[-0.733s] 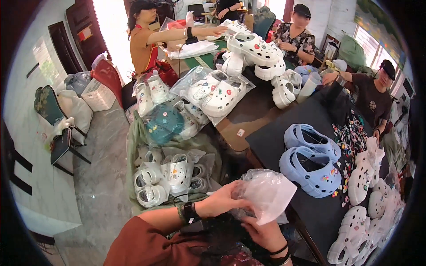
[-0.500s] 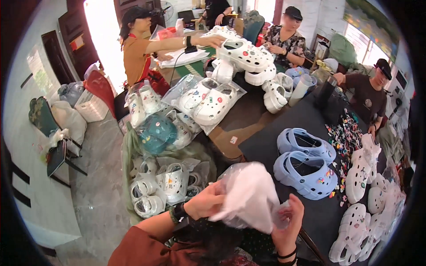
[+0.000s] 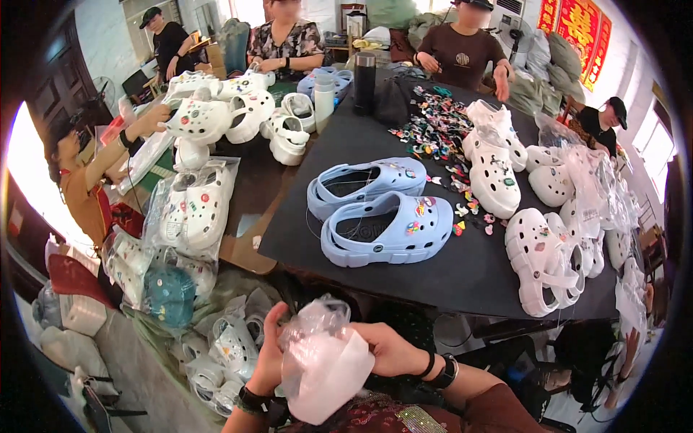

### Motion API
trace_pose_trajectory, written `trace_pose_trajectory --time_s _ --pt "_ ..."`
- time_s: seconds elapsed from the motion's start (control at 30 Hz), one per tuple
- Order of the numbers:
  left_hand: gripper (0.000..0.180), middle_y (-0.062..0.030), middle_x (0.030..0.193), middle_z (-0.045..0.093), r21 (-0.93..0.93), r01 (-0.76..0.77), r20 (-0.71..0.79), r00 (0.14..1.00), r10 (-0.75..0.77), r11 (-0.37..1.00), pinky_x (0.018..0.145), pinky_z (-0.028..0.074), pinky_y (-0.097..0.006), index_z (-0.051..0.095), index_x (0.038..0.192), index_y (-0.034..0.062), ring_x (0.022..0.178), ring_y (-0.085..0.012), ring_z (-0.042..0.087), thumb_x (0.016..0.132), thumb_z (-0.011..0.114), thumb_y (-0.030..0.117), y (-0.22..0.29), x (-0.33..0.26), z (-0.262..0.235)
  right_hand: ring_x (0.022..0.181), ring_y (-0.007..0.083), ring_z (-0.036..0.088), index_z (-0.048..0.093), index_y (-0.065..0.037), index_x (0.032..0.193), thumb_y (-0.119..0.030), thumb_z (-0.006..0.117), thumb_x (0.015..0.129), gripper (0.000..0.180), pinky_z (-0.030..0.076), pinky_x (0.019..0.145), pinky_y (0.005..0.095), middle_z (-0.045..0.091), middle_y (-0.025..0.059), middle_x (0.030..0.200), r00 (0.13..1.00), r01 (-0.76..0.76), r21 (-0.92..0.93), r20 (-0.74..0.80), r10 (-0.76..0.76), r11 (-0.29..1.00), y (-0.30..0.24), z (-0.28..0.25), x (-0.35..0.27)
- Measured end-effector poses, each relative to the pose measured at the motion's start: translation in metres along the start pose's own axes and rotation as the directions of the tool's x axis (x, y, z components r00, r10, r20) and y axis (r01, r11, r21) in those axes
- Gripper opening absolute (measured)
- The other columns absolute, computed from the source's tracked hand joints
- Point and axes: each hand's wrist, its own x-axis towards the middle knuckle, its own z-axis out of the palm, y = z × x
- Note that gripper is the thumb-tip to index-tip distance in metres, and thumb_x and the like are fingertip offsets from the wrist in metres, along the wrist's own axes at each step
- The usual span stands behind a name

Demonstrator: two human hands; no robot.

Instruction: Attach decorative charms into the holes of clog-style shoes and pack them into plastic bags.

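Low in front of me, both hands hold a crumpled plastic bag [image 3: 325, 375], milky pink-white below and clear at its top. My left hand [image 3: 267, 353] is closed round the bag's left side, thumb up, its other fingers partly hidden behind the plastic. My right hand [image 3: 393, 350] grips the bag's right edge with bent fingers. Beyond them on the black table top, a pair of light-blue clogs [image 3: 393, 234] with colourful charms stands side by side, toes to the right. A heap of small colourful charms [image 3: 437, 119] lies behind the clogs.
White clogs [image 3: 494, 180] and bagged pairs [image 3: 577, 173] line the table's right side. More bagged white clogs [image 3: 191, 209] lie at left, with others in a green sack [image 3: 162, 353] below. A black bottle [image 3: 364, 83] stands far back. Several people are around the tables.
My view has swung right, so the clogs and tables appear further left. Both hands have drawn closer together around the bag; the right hand has moved from its lower corner to its upper edge.
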Motion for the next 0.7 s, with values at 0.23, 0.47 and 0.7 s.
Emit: trace_pose_trajectory --time_s 0.23,0.47,0.7 --pt "0.057 -0.0094 0.12 0.063 0.263 0.011 0.25 0.965 -0.079 0.965 0.095 0.046 -0.034 0.056 0.127 -0.0009 0.106 -0.0183 0.062 0.075 0.078 0.006 -0.006 -0.017 -0.023 0.1 0.0314 0.065 0.055 0.004 0.118 -0.01 0.068 0.082 0.04 0.051 0.086 0.0359 0.065 0.019 0.109 0.934 0.344 -0.306 0.207 -0.291 0.888 -0.061 -0.007 0.017" --pt "0.04 -0.0029 0.112 0.065 0.099 0.086 -0.12 0.99 -0.074 0.991 0.09 0.047 -0.027 0.056 0.124 -0.0002 0.102 -0.0105 0.059 0.085 0.063 -0.002 0.015 -0.006 -0.032 0.098 0.033 0.063 0.061 0.008 0.111 -0.01 0.062 0.084 0.032 0.053 0.084 0.0385 0.061 0.0224 0.118 0.355 0.521 -0.043 0.919 -0.17 0.853 -0.135 -0.114 -0.09" --pt "0.04 -0.0039 0.118 0.063 0.169 0.049 -0.118 0.993 -0.029 0.984 0.094 0.046 -0.028 0.054 0.127 -0.0002 0.108 -0.0118 0.057 0.089 0.066 0.001 -0.002 -0.007 -0.014 0.086 0.0212 0.065 0.067 0.0 0.091 -0.015 0.06 0.09 0.017 0.053 0.067 0.029 0.066 0.0088 0.094 0.332 0.912 -0.155 0.823 -0.461 0.381 -0.129 -0.08 -0.034"
